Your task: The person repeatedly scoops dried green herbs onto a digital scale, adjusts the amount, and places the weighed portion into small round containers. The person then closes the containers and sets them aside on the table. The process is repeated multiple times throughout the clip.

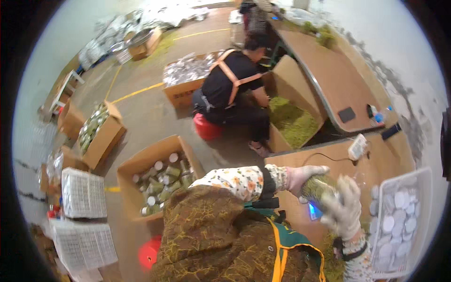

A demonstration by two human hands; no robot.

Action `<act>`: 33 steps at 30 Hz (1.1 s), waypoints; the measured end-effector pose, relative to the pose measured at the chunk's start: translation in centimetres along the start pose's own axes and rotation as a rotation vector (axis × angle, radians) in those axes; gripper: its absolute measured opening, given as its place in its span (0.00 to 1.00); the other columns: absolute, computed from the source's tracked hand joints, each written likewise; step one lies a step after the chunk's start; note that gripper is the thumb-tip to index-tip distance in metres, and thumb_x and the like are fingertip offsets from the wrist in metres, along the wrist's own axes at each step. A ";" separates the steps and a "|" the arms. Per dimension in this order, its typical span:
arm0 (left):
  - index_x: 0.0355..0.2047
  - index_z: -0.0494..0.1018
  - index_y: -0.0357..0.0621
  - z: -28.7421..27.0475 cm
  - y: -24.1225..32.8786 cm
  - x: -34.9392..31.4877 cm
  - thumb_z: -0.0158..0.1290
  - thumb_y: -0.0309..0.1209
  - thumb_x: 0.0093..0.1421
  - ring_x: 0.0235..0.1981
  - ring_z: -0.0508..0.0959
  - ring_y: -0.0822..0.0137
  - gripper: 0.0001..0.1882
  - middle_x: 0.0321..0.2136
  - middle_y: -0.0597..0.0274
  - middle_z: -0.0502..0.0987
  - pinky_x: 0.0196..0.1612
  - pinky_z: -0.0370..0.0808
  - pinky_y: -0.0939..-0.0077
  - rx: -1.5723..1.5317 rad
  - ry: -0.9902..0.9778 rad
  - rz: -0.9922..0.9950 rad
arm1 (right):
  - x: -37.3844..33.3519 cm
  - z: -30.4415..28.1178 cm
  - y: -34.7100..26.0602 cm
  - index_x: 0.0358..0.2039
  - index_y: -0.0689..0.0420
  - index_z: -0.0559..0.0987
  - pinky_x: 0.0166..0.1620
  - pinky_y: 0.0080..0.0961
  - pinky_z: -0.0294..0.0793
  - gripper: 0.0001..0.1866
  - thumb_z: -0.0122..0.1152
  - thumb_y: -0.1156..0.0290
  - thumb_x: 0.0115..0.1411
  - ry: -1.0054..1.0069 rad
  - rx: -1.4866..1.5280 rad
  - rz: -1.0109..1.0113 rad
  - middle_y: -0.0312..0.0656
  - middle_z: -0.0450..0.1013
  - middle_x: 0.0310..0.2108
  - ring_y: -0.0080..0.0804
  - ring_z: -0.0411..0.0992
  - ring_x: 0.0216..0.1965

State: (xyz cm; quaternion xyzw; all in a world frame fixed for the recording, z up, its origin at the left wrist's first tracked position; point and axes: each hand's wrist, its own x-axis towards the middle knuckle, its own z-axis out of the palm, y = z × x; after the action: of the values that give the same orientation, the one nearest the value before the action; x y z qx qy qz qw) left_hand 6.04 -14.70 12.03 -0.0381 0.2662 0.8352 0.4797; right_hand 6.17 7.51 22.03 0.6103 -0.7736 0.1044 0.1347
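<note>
My left hand [301, 180], in a pale pinkish glove, is closed around a clear jar [316, 187] filled with dried green plant matter. The jar lies tilted above the table, one end toward my right hand. That hand [345, 209], in a white glove and a little blurred, is at this end with its fingers spread. Whether it touches the jar I cannot tell. Beneath the jar, a lit blue display [314, 211] shows on the wooden table [300, 157].
Right of my hands stands a white basket of round white lids [398, 221]. Filled jars lie in a cardboard box [129, 176] at my left. Ahead, a seated person [235, 77] reaches into a box of green plant matter [293, 122]. White crates [84, 192] stand far left.
</note>
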 end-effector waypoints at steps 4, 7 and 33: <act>0.45 0.73 0.51 1.7 -0.1 -0.7 0.48 0.57 0.66 0.35 0.79 0.69 0.24 0.37 0.63 0.80 0.34 0.76 0.67 0.166 0.136 0.360 | -1.0 3.2 1.2 0.63 0.49 0.69 0.66 0.46 0.60 0.39 0.44 0.32 0.63 0.278 0.033 -0.008 0.51 0.59 0.64 0.54 0.58 0.65; 0.56 0.61 0.41 2.6 -0.3 -0.9 0.56 0.48 0.62 0.45 0.74 0.59 0.32 0.42 0.52 0.72 0.52 0.73 0.62 0.665 0.598 0.943 | 0.2 7.3 1.6 0.68 0.51 0.61 0.65 0.42 0.63 0.42 0.42 0.33 0.66 0.626 0.907 0.755 0.47 0.57 0.66 0.45 0.58 0.67; 0.55 0.69 0.36 -21.0 -4.8 -11.1 0.62 0.34 0.54 0.52 0.73 0.46 0.29 0.52 0.44 0.70 0.55 0.71 0.56 1.802 0.844 0.211 | -19.5 8.7 -3.3 0.67 0.52 0.66 0.71 0.37 0.50 0.28 0.55 0.60 0.69 0.510 0.534 1.323 0.57 0.52 0.71 0.51 0.51 0.72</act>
State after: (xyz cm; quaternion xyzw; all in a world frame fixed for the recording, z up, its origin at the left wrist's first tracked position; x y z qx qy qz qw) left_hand 11.87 -31.57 -4.31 0.0701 0.9506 0.2780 0.1193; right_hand 12.98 21.75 7.26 -0.0125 -0.8719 0.4850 0.0664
